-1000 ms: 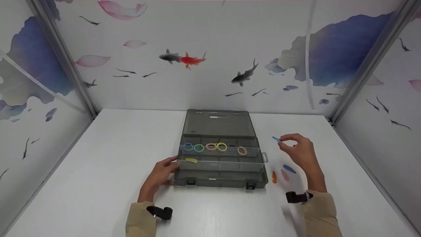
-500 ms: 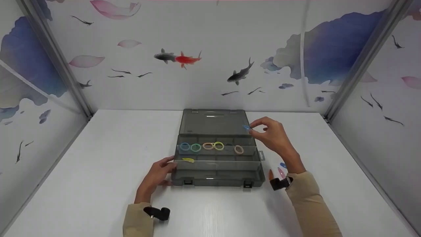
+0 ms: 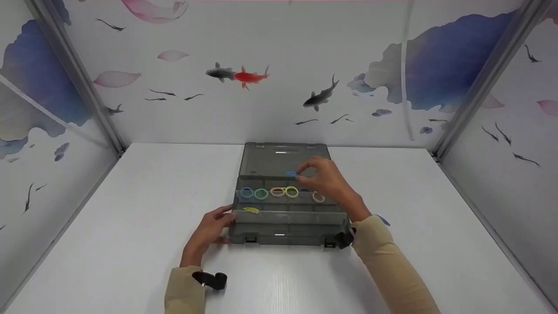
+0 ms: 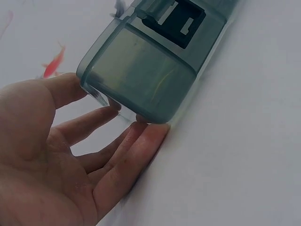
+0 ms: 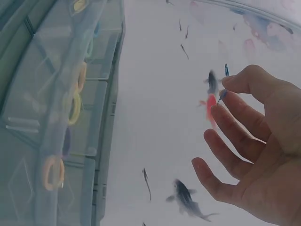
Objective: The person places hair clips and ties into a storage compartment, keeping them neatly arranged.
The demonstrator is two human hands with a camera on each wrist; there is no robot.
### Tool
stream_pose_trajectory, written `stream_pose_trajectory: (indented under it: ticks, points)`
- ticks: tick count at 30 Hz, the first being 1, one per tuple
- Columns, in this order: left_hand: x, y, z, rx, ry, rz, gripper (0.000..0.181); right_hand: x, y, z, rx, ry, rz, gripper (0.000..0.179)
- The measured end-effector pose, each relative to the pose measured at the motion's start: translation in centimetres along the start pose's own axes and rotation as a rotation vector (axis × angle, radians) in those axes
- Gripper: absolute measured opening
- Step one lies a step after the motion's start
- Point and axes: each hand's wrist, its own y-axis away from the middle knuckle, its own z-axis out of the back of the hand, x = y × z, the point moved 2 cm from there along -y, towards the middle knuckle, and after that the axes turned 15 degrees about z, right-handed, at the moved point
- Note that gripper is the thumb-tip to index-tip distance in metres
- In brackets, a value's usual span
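Observation:
My right hand (image 3: 324,176) pinches a blue snap hair clip (image 3: 291,173) between thumb and index finger, above the rear part of the grey divided box (image 3: 261,240). In the right wrist view, the clip's blue end (image 5: 226,70) sticks out past the fingertips, and the other fingers are spread. My left hand (image 3: 211,229) touches the box's left side near the front corner. The left wrist view has its extended fingers (image 4: 136,155) resting against that side. A yellow hair clip (image 3: 251,210) lies in the box's middle row, at the left.
Several coloured hair ties, among them a yellow one (image 3: 291,192), sit in the box's back row. Its lid (image 3: 266,161) lies open toward the patterned wall (image 3: 183,122). Another blue clip (image 3: 383,220) on the white table (image 3: 270,279) shows beside the right sleeve.
My right hand has carried the blue hair clip leftward from the table's right side to over the box. The right forearm now covers the orange and pink clips. The left hand stays in place.

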Motion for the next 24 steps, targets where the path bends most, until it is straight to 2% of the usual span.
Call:
stream_pose_trajectory:
  ticks: [5, 11, 17, 24]
  points:
    - [-0.3, 0.2, 0.1, 0.003, -0.005, -0.008, 0.053, -0.2, -0.8, -2.1, 0.048, -0.016, -0.024, 0.02]
    - [0.1, 0.2, 0.2, 0.007, -0.005, 0.007, 0.054, -0.1, -1.5, -4.5, 0.058, -0.03, 0.032, 0.016]
    - [0.2, 0.0, 0.0, 0.0, -0.012, 0.009, 0.054, -0.3, -1.4, -6.3, 0.088, -0.062, 0.024, 0.012]
    - [0.0, 0.0, 0.1, -0.005, -0.019, 0.004, 0.054, -0.8, -1.1, -8.0, 0.112, -0.029, 0.09, 0.011]
